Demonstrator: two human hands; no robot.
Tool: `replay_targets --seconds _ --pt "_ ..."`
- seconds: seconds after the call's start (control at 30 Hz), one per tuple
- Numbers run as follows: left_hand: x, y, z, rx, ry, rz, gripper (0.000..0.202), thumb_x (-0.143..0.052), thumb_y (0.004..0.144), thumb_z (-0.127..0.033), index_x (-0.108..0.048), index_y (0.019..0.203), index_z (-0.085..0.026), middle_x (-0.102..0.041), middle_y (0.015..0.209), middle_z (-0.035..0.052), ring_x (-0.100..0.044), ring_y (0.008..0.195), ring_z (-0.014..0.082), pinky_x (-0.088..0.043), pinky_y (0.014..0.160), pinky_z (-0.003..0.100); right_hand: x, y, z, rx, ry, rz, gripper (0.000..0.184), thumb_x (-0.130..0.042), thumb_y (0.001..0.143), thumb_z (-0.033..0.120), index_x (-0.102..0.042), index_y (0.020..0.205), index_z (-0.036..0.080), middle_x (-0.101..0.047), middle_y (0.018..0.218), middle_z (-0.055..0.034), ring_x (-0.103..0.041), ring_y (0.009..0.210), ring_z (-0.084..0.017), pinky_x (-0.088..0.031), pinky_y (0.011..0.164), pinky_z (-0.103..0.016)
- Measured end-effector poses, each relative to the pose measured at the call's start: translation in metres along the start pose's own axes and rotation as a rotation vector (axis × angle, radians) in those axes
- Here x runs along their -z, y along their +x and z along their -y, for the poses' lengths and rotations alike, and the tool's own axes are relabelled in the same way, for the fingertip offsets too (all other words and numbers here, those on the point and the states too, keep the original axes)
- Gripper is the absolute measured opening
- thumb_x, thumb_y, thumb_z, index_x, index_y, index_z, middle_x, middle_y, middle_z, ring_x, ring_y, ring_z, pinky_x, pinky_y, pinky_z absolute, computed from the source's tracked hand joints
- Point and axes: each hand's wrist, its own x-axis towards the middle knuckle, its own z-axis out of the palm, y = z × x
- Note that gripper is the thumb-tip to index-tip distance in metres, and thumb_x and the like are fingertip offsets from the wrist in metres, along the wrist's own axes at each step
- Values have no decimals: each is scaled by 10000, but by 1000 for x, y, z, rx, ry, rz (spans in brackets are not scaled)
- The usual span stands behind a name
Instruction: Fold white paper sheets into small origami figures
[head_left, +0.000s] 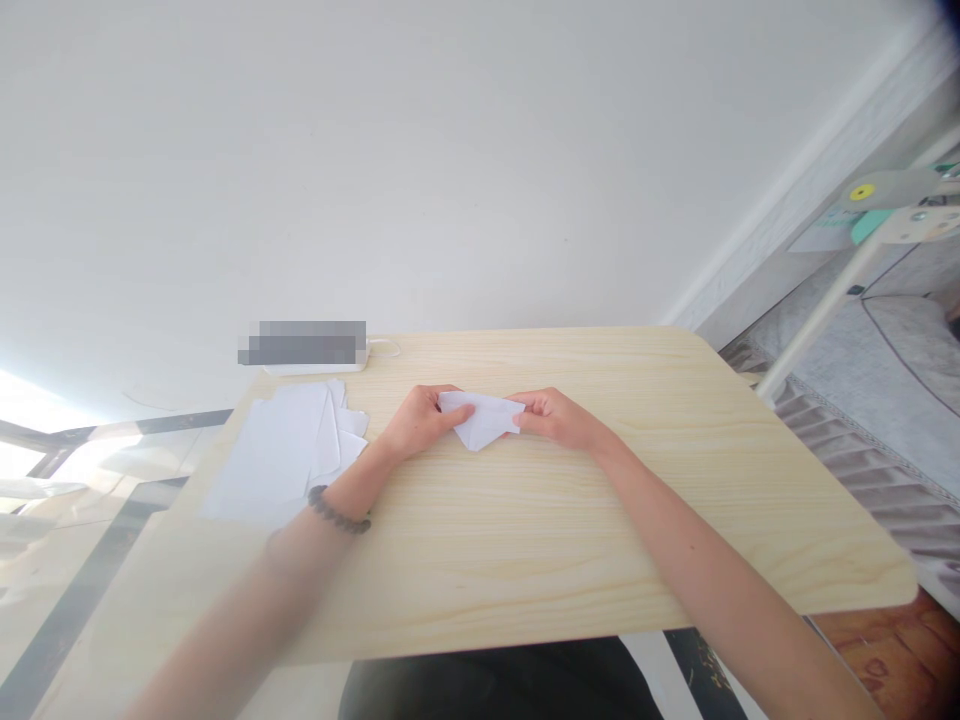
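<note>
A small folded piece of white paper point(484, 418) is held between both hands over the middle of the table. It has a straight upper edge and a point hanging downward. My left hand point(427, 420) pinches its left end, thumb lying across the front face. At the right end, my right hand point(553, 418) grips the paper between thumb and fingers. Most of the fingers behind the paper are hidden. A dark beaded bracelet point(337, 512) circles my left wrist.
Several white sheets and scraps of paper point(281, 450) lie on the light wooden table point(600, 540), left of my hands. Behind them, against the wall, stands a white-based object with a blurred-out top point(315, 368) and a cable. A pale metal frame point(817, 310) rises beyond the table's right side.
</note>
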Motion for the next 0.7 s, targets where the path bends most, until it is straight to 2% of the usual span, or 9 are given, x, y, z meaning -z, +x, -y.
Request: replay_targets --seconds 0.2,0.3,0.4,0.5,0.6,0.7 --pt "1 -1 -1 1 -9 5 327 -562 703 -434 -615 777 -120 -622 709 17 -541 644 131 -389 555 206 2 0 0 31 29 32 285 -473 764 222 -596 1005 137 -637 869 -42 -565 805 -144 -410 732 -267" --pt "2 -1 -1 12 -17 -7 340 -567 697 -443 -619 801 -124 -623 719 16 -540 651 133 -392 563 209 -2 2 -3 14 19 -35 268 -520 749 284 -598 953 128 -649 839 -57 -585 783 -156 -428 709 -272" --pt "1 0 0 18 -18 -13 340 -568 695 -444 -621 801 -125 -618 707 10 -533 638 129 -385 554 209 -7 3 -4 -16 -65 -126 249 -534 738 332 -613 850 123 -661 740 -61 -587 680 -148 -431 633 -259" --pt "1 0 1 7 -10 -8 327 -560 700 -432 -623 780 -122 -618 701 11 -534 636 133 -383 553 213 -7 2 -1 -12 -104 -128 243 -487 762 325 -627 760 127 -667 706 -56 -579 661 -138 -423 632 -252" --pt "3 0 2 -9 -29 6 315 -549 710 -403 -633 798 -113 -635 738 28 -552 672 150 -402 595 229 -3 0 1 -25 -110 -95 256 -449 770 300 -643 771 133 -676 734 -49 -579 691 -143 -415 641 -252" --pt "5 1 3 -10 -95 42 316 -554 713 -368 -636 874 -109 -648 798 41 -565 719 158 -415 650 239 -2 0 0 -29 -122 -146 264 -439 765 298 -642 736 131 -666 690 -45 -571 654 -144 -407 596 -244"
